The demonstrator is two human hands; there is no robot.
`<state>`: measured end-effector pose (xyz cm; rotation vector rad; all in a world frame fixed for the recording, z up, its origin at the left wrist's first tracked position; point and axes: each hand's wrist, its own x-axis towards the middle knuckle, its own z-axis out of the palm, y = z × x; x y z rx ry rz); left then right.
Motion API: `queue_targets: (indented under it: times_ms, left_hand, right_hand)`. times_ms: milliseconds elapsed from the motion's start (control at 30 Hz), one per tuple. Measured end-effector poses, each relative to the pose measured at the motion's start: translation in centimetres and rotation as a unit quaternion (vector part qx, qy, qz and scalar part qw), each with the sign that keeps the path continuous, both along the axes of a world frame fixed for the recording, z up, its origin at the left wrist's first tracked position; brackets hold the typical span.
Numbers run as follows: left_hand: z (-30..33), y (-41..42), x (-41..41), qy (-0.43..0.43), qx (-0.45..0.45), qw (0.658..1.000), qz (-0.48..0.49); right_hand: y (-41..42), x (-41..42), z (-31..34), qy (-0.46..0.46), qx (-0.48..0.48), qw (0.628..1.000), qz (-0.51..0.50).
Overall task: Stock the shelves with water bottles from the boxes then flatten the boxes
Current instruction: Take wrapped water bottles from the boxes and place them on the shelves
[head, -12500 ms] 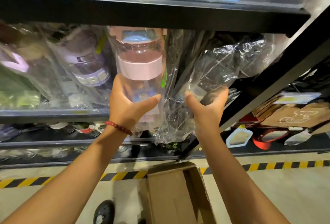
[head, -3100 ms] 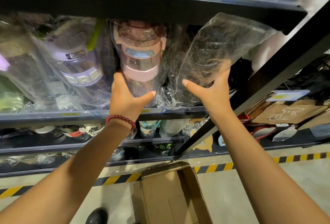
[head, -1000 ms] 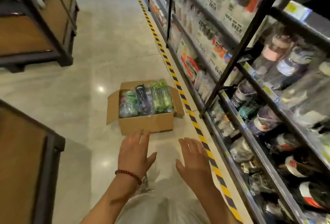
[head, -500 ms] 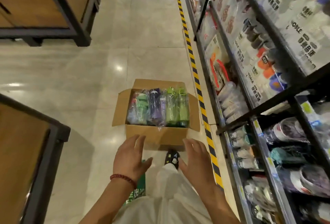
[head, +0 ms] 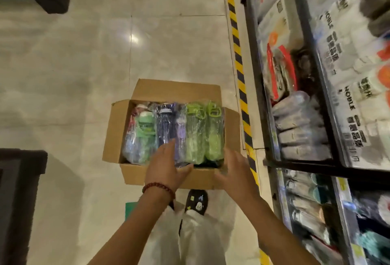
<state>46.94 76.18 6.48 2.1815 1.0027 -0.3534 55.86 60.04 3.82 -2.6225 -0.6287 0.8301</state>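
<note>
Both hands are out over the open cardboard box on the floor, just beside the yellow-and-black tape line that runs along the shelves. The left hand is spread, fingers straight, reaching over the near wall toward the wrapped bottles; whether it touches the film yet I can't tell. The right hand is blurred but looks spread too, holding nothing, at the box's near right corner.

Inside, the water bottles lie packed side by side, filling the box wall to wall: a pale green one at the left, dark and purple ones in the middle, two bright green ones at the right with loop handles at the far end. Each sits in crinkly clear plastic.

My read: they look like empty plastic bottles, so light and stiff, but that loose film should be slippery. Better to wrap the fingers round a bottle's body, or hook a loop handle, than pinch the wrapper. The cardboard flaps stand open and look bendy.
</note>
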Motion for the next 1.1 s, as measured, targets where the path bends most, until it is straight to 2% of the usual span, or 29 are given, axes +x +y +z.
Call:
queue_targets:
  times_ms: [200,333,433,567,733,867,1000,1100]
  left_hand:
    - [-13.3,1.7,6.2,0.064,-0.085,0.994,0.026]
    - [-19.3,2.6,8.6,0.072,-0.125,0.989,0.037]
    - [-22.4,2.4,10.2,0.073,-0.162,0.978,0.104]
    - [-24.5,1.9,11.4,0.066,-0.131,0.980,0.130]
    - [-25.5,1.7,11.7,0.055,-0.124,0.976,0.169]
    - [-25.8,1.9,12.1,0.059,-0.147,0.969,0.189]
    - [-25.3,1.8,11.8,0.056,-0.217,0.945,0.238]
    - [-24.8,1.6,11.2,0.049,-0.240,0.940,0.236]
  right_hand:
    - [3.2,6.1,-11.1,0.093,-0.035,0.993,-0.067]
    - [3.6,8.8,-16.8,0.111,-0.010,0.984,-0.138]
    - [3.4,10.4,-19.9,0.137,0.005,0.977,-0.163]
    - [4.1,11.2,-22.8,0.241,0.059,0.947,-0.202]
    - [4.9,11.4,-24.8,0.253,0.078,0.926,-0.267]
    - [4.4,11.9,-25.5,0.295,0.112,0.887,-0.337]
    - [3.8,10.8,-25.1,0.371,0.133,0.846,-0.359]
    - [3.1,9.5,-24.6,0.402,0.147,0.821,-0.377]
